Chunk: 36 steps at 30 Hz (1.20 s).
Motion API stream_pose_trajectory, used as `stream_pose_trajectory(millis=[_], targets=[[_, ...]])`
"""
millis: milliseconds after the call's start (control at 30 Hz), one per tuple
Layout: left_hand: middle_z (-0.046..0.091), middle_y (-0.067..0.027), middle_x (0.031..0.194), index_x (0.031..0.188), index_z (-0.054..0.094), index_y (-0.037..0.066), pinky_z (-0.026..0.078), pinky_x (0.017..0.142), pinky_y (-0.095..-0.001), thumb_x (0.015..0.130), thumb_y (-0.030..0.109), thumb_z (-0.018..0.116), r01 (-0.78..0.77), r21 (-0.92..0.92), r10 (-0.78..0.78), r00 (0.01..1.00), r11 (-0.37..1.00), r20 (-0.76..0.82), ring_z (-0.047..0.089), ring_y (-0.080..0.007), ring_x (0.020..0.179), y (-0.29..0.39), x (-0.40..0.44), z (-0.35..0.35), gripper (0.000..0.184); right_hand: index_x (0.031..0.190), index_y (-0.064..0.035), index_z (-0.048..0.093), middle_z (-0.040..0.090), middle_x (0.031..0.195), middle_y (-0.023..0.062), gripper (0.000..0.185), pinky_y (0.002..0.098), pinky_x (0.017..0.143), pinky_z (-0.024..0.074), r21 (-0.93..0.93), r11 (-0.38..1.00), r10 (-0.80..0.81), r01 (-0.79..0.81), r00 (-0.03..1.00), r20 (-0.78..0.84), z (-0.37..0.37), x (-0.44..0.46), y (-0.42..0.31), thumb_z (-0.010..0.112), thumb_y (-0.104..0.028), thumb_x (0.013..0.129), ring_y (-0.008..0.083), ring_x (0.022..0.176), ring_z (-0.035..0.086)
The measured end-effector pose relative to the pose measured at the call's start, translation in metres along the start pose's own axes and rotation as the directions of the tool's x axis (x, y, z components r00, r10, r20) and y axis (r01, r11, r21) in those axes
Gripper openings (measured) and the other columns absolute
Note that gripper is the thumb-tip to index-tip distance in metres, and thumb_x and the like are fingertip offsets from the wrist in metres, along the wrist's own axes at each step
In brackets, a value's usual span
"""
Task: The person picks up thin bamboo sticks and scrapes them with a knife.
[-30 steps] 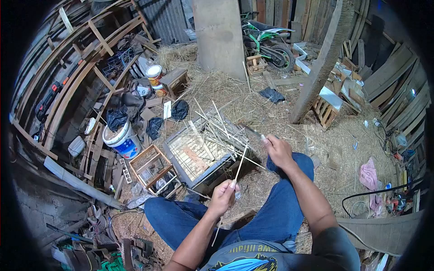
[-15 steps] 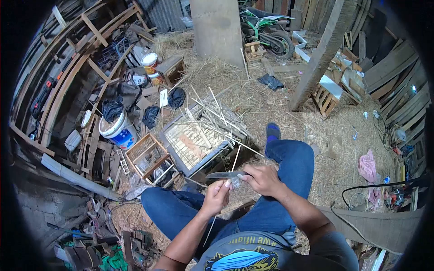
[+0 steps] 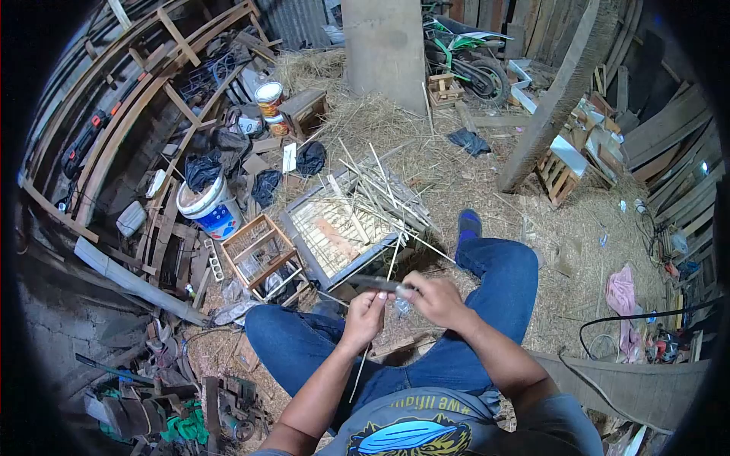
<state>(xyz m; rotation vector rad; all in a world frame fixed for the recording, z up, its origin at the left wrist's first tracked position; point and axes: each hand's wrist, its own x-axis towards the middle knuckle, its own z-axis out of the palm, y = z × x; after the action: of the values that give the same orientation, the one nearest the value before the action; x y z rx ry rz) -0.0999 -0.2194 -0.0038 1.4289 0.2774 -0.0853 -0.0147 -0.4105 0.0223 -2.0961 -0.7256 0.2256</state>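
Note:
A thin pale stick (image 3: 357, 379) runs through the closed fingers of my left hand (image 3: 363, 319), its lower end over my lap and its upper end pointing toward the cage. My right hand (image 3: 437, 300) is wrapped round the handle of a knife (image 3: 374, 283), whose blade lies across the stick just above my left fingers. Beyond my hands stands a low cage with a dark frame (image 3: 298, 242). A loose pile of thin sticks (image 3: 388, 194) rests on its right side.
Left of the cage are a small wooden frame box (image 3: 258, 254) and a white bucket (image 3: 213, 213). A wooden post (image 3: 544, 114) rises at the right, near a slatted crate (image 3: 559, 171). A pink cloth (image 3: 623, 296) lies far right. Straw covers the floor.
My right hand has come down and left from beyond my knee, bringing the knife to the stick by my left hand. In the latest half second both hands rose slightly and the view shifted.

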Motion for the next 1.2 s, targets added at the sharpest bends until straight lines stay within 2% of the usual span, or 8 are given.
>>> stream_pose_trajectory(millis=[300,433,633,700,900,1033,1100,1200], targets=[[0.038,0.0100,0.055,0.094,0.063,0.005,0.023,0.041,-0.0236,0.108,0.028,0.051,0.050,-0.094,-0.047,0.998,0.994,0.036,0.031,-0.0014,0.044,-0.003,0.008,-0.002,0.029,0.103,-0.0148,0.058,0.070,0.077,0.0119,0.031,0.0502,0.058,0.0499,-0.215,0.967,-0.126,0.138,0.990,0.065,-0.010,0.023,0.021,0.052,-0.045,0.101,0.0388,0.072,0.068],[0.038,0.0075,0.051,0.096,0.059,0.005,0.025,0.036,-0.0240,0.108,0.030,0.052,0.097,-0.077,-0.086,0.987,0.992,0.136,0.032,-0.0042,0.037,-0.014,0.002,-0.007,0.029,0.105,-0.0161,0.058,0.068,0.076,0.0122,0.036,0.0521,0.064,0.0499,-0.365,0.885,0.282,-0.289,0.957,-0.074,-0.040,0.054,0.069,0.042,-0.049,0.104,0.0371,0.075,0.069],[0.039,0.0092,0.055,0.096,0.065,0.006,0.023,0.041,-0.0240,0.109,0.032,0.050,0.139,-0.068,-0.138,0.990,0.988,0.024,0.032,-0.0025,0.043,-0.005,0.017,0.001,0.033,0.101,-0.0156,0.061,0.066,0.069,0.0100,0.039,0.0474,0.056,0.0484,-0.088,0.994,0.054,-0.067,0.988,-0.143,-0.019,0.040,0.035,0.047,-0.052,0.103,0.0343,0.064,0.068],[0.039,0.0089,0.055,0.097,0.065,0.005,0.024,0.041,-0.0241,0.109,0.032,0.049,0.104,-0.065,-0.100,0.994,0.992,0.052,0.033,-0.0029,0.043,-0.006,0.023,0.000,0.033,0.098,-0.0147,0.061,0.067,0.071,0.0111,0.035,0.0486,0.057,0.0484,-0.127,0.992,-0.005,0.005,1.000,0.004,-0.005,0.028,0.020,0.051,-0.048,0.102,0.0363,0.066,0.068],[0.039,0.0083,0.054,0.091,0.060,0.007,0.025,0.040,-0.0243,0.109,0.031,0.050,0.090,-0.105,-0.082,0.993,0.990,0.084,0.032,-0.0032,0.042,-0.005,0.026,-0.002,0.031,0.100,-0.0140,0.063,0.067,0.073,0.0134,0.024,0.0490,0.056,0.0474,-0.168,0.975,-0.143,0.147,0.989,0.033,0.000,0.025,0.022,0.058,-0.037,0.099,0.0358,0.067,0.067],[0.037,0.0081,0.053,0.090,0.058,0.008,0.025,0.039,-0.0244,0.108,0.030,0.050,0.153,-0.183,-0.137,0.986,0.971,0.096,0.031,-0.0037,0.041,0.009,0.024,-0.001,0.030,0.100,-0.0154,0.062,0.069,0.078,0.0131,0.032,0.0529,0.060,0.0488,-0.171,0.983,-0.062,0.067,0.998,0.033,-0.013,0.037,0.033,0.053,-0.046,0.100,0.0390,0.073,0.068],[0.037,0.0081,0.052,0.090,0.059,0.008,0.025,0.039,-0.0245,0.109,0.032,0.049,0.156,-0.158,-0.140,0.984,0.975,0.109,0.030,-0.0040,0.040,-0.002,0.016,-0.006,0.031,0.102,-0.0158,0.063,0.069,0.079,0.0147,0.035,0.0548,0.062,0.0493,-0.278,0.938,0.195,-0.206,0.979,-0.067,-0.026,0.050,0.056,0.050,-0.048,0.101,0.0401,0.076,0.069],[0.036,0.0085,0.052,0.093,0.062,0.007,0.024,0.039,-0.0243,0.108,0.036,0.049,0.201,-0.109,-0.179,0.967,0.974,0.183,0.030,-0.0034,0.040,-0.010,0.003,-0.007,0.035,0.103,-0.0151,0.062,0.068,0.075,0.0155,0.039,0.0546,0.064,0.0495,-0.318,0.918,0.173,-0.235,0.962,-0.210,-0.047,0.054,0.077,0.045,-0.049,0.103,0.0415,0.074,0.068]])
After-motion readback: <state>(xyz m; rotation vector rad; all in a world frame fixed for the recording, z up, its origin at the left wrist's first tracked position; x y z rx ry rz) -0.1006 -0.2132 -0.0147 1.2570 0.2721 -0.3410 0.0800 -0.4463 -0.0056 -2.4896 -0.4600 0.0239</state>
